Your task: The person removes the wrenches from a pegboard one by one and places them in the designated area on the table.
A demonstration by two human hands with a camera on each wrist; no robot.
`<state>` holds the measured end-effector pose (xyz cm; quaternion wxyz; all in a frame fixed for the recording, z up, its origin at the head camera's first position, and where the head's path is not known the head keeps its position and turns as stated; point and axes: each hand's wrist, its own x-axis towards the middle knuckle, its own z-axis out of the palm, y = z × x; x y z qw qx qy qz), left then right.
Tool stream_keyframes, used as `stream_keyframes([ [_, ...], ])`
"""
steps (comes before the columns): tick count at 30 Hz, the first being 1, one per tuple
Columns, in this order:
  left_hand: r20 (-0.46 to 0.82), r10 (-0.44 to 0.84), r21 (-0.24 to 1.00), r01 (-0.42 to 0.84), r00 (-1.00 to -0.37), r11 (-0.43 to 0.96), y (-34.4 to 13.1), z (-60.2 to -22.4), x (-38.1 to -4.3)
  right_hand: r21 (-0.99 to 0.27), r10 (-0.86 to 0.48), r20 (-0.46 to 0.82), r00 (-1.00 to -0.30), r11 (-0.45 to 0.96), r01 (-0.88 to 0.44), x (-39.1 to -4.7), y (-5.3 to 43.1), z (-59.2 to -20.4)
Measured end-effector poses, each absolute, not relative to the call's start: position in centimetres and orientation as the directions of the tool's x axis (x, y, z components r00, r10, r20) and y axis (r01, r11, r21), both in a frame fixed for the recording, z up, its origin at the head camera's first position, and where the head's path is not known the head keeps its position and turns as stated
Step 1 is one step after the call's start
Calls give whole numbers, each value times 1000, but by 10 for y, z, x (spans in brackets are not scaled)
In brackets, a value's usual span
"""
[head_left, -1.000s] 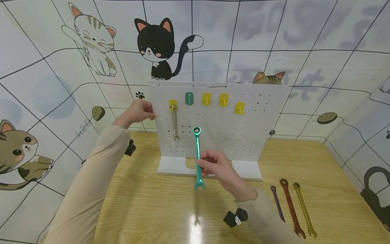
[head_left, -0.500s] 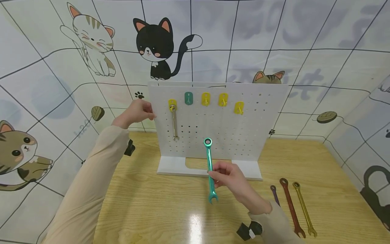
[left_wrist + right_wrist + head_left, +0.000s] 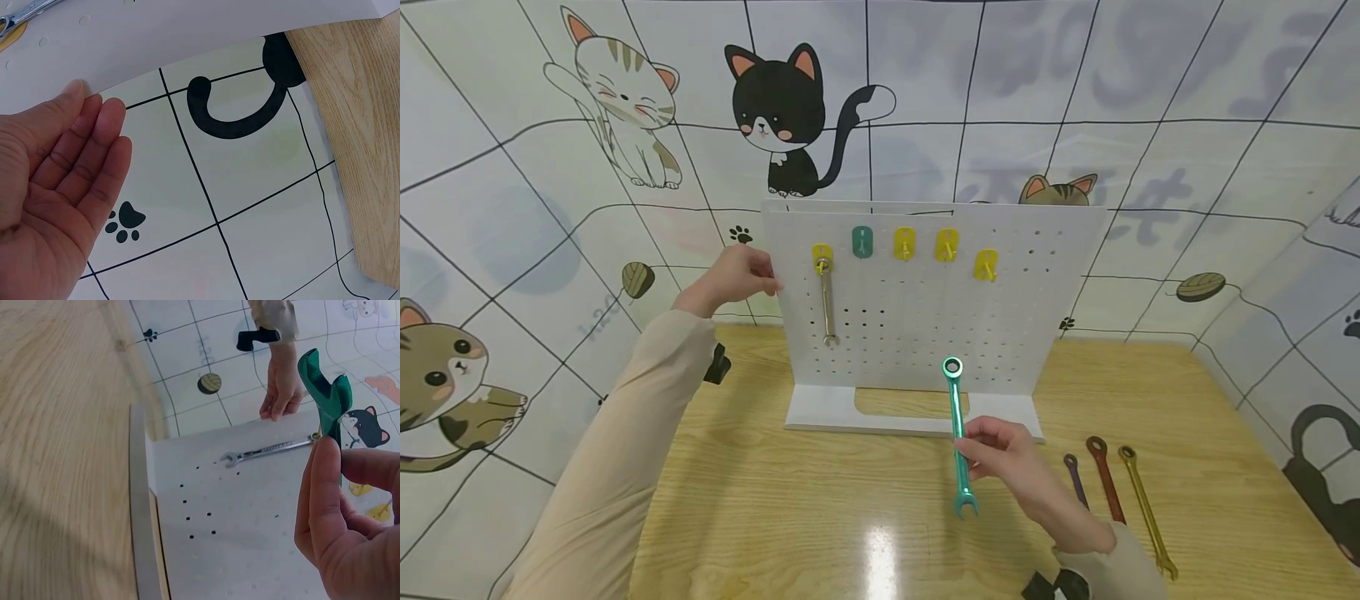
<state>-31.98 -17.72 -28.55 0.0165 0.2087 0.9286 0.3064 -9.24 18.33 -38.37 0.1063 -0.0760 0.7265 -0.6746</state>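
Note:
My right hand (image 3: 1011,462) pinches a green combination wrench (image 3: 957,417) by its lower shaft. The wrench stands nearly upright in front of the pegboard's lower right part, ring end up and open end down. My left hand (image 3: 730,277) holds the left edge of the white pegboard (image 3: 910,325) between thumb and fingers. A silver wrench (image 3: 827,308) hangs from the leftmost yellow hook (image 3: 822,254). To its right are a green hook (image 3: 862,242) and three yellow hooks, the first of them a yellow hook (image 3: 904,243), with nothing hanging on them.
On the wooden table (image 3: 760,508) at the right lie a purple wrench (image 3: 1076,479), a red wrench (image 3: 1103,475) and a yellow wrench (image 3: 1146,508). My right forearm partly covers the purple and red ones. A wall (image 3: 925,83) with cat drawings stands close behind the pegboard.
My right hand has moved right and downward with the green wrench, away from the pegboard's middle. My left hand keeps its hold on the pegboard's edge.

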Motion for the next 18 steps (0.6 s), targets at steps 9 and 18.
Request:
stream_keyframes([
  [9,96,401,573,380,-911,726,-176,-285,-319,-981,-186,-139,-973,160,110,-80,207,-392],
  [18,77,390,585,358,-918,728,-176,-284,-319,-976,-162,-151,-975,179,122,-67,231,-401],
])
